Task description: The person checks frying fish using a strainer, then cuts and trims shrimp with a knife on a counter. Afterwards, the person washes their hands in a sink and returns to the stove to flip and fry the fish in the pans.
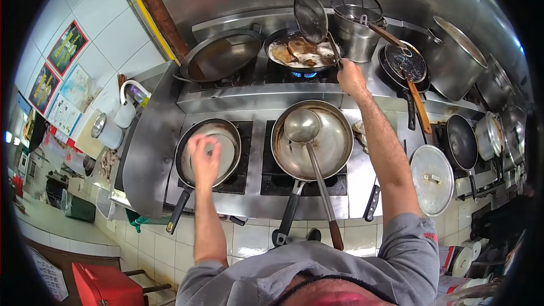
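My right hand (352, 78) is wrapped round the handle of a round mesh skimmer (310, 18). The skimmer is tilted up over a wok (272, 38) at the back, where browned food (300, 50) sits in pale bubbling oil above a blue flame. My left hand (204, 158) hovers over a black-handled frying pan (225, 173) at the front left. Its thumb and a finger curl together in a loop; whatever they pinch, if anything, is too small to make out. Beside it, a long-handled ladle (302, 126) rests in a wide steel pan (283, 153).
A large wok (221, 56) stands at the back left. Behind my right arm are a steel pot (354, 39), stacked pans (405, 62) and a stockpot (456, 59). A knife (372, 203) and a round lid (432, 181) lie right of my forearm. Pan handles overhang the front edge.
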A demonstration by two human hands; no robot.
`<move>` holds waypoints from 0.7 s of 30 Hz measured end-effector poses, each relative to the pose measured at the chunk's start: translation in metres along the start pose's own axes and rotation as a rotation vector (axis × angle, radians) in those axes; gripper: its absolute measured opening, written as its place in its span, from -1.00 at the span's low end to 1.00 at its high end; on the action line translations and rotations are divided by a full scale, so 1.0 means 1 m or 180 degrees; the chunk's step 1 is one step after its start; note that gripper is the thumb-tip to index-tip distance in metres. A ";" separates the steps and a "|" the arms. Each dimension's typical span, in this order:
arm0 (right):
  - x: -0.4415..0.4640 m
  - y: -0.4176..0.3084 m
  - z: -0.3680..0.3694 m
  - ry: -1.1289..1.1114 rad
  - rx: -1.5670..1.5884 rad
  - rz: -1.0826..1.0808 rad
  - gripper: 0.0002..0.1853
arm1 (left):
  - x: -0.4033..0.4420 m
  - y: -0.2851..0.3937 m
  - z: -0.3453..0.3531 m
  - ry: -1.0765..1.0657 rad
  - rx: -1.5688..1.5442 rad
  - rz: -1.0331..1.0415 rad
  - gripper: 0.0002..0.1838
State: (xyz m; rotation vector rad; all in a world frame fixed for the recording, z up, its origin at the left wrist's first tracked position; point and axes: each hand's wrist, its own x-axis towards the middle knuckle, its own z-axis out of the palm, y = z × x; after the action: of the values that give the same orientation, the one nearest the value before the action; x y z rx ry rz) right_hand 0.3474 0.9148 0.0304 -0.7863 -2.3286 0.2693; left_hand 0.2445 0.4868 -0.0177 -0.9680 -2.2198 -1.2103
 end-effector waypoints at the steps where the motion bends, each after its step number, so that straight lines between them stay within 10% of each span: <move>1: -0.008 -0.023 -0.025 -0.0430 0.0458 0.0453 -0.62 | -0.017 -0.006 -0.017 0.0071 0.0149 -0.0087 -0.85; 21: -0.024 -0.041 -0.019 -0.0679 0.0468 0.0630 -0.64 | -0.136 -0.022 -0.104 0.0309 0.0284 -0.1048 -0.84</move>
State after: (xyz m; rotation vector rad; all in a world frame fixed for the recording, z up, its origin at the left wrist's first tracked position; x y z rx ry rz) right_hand 0.3548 0.8671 0.0484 -0.9547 -2.3946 0.6313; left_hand 0.3220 0.3397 -0.0635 -0.5100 -2.3948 -1.2511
